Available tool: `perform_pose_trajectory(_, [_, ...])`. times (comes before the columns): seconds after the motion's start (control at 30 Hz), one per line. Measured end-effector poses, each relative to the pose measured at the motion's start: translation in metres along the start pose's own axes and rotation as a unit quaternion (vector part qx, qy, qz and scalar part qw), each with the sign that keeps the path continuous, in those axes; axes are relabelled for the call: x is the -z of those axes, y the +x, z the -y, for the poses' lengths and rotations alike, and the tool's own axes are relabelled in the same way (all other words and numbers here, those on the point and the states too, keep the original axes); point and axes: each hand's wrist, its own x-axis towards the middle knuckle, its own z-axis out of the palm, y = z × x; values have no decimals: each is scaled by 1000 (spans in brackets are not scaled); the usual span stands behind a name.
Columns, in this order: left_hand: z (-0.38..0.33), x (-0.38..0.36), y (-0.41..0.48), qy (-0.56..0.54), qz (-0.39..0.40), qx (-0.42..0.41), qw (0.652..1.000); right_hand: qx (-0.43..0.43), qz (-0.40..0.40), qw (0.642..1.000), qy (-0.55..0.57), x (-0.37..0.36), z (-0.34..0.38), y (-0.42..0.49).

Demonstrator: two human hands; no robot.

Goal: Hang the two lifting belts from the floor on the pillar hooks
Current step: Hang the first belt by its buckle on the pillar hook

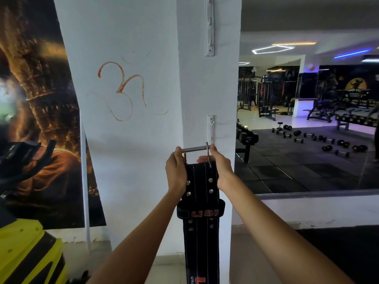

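Note:
A black lifting belt (202,203) with red lettering hangs straight down in front of the white pillar (207,89). Its steel buckle (194,149) is at the top, just below the lower white hook strip (210,127). My left hand (176,171) grips the buckle's left side and the belt edge. My right hand (220,167) holds the buckle's right side. A second white hook strip (210,27) is fixed higher on the pillar. The other belt is not in view.
A large dark poster (41,119) covers the wall at left, with a yellow and black machine (28,253) below it. To the right, a mirror (307,119) shows dumbbells and gym machines on black mats.

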Motion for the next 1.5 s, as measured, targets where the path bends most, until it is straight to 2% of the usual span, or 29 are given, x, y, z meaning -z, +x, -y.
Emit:
perform_pose_trajectory(0.23, [8,-23,3,14,8,-3,1000,-39,43,997,-43,23,10,18])
perform_pose_trajectory(0.4, [15,-35,10,32,-10,3,999,-105,138,985,-12,40,19,28])
perform_pose_trajectory(0.5, [14,-43,19,38,-18,11,999,-63,167,984,7,46,12,36])
perform_pose_trajectory(0.57, [10,-52,25,33,-17,10,999,7,141,989,-45,46,7,42])
perform_pose_trajectory(0.63, [4,-62,31,26,-16,0,1000,98,74,985,-122,45,11,43])
perform_pose_trajectory(0.73, [-8,-77,47,23,-24,-39,999,253,-19,957,-140,44,27,58])
perform_pose_trajectory(0.83, [-27,-90,77,42,-46,-75,995,329,-71,929,-155,33,57,81])
perform_pose_trajectory(1.0, [-62,-113,156,87,-67,-162,981,421,-119,881,-180,6,123,133])
perform_pose_trajectory(1.2, [-130,-150,267,27,-85,-243,966,498,-179,828,-185,-27,235,207])
perform_pose_trajectory(1.5, [-183,-204,401,47,-83,-270,958,508,-228,804,-208,-53,347,305])
